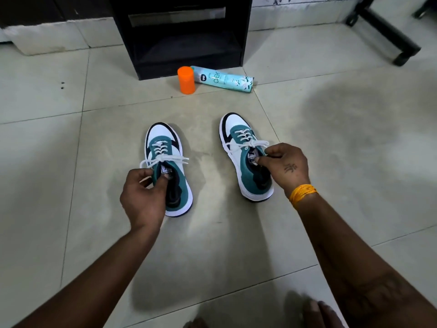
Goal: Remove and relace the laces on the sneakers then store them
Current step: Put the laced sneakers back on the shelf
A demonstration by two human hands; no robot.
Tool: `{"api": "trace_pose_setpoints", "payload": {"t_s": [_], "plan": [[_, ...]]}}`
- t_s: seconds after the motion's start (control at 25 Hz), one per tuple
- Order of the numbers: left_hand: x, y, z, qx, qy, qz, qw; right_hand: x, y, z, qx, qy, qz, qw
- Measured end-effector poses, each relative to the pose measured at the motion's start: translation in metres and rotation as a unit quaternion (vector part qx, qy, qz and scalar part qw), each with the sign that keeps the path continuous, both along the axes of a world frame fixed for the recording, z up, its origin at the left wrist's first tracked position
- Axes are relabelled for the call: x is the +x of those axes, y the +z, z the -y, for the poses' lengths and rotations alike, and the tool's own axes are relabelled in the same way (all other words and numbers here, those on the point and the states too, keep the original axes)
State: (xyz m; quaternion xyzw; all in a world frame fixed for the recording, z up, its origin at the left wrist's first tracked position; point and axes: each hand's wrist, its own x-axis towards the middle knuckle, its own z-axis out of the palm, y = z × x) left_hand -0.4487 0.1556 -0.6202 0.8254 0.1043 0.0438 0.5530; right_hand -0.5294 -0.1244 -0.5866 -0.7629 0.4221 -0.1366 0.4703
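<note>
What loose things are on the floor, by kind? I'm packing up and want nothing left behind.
Sneakers: 2 (left sneaker, right sneaker)
Spray can: 1
Orange cap: 1
Total: 4

Orange cap point(186, 79) upright, teal spray can point(223, 79) lying beside, black cabinet point(181, 34) behind

Floor point(331, 138): smooth, faintly glossy tiles. Sneakers point(163, 138) point(233, 125): smooth white toes, matt teal cloth, woven white laces point(165, 159). Glossy orange plastic cap point(186, 79), upper centre.
</note>
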Motion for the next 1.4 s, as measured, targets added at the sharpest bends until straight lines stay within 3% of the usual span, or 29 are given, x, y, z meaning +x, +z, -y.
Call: {"api": "trace_pose_setpoints", "payload": {"t_s": [0.32, 0.84, 1.12, 1.24, 1.4], "plan": [[0.013, -0.003, 0.006, -0.041, 0.018, 0.036, 0.998, 0.016, -0.021, -0.027, -0.084, -0.011, 0.055, 0.995], [0.082, 0.05, 0.031, -0.057, 0.058, 0.076, 0.994, 0.122, 0.023, -0.051, -0.016, 0.022, 0.143, 0.989], [0.099, 0.144, 0.023, -0.027, 0.08, 0.035, 0.996, 0.14, 0.114, -0.073, 0.038, 0.008, 0.126, 0.991], [0.099, 0.216, 0.017, -0.019, 0.077, 0.025, 0.997, 0.135, 0.178, -0.081, 0.092, -0.003, 0.132, 0.987], [0.088, 0.324, 0.007, -0.014, 0.078, 0.005, 0.997, 0.123, 0.29, -0.087, 0.089, 0.002, 0.126, 0.988]]}}
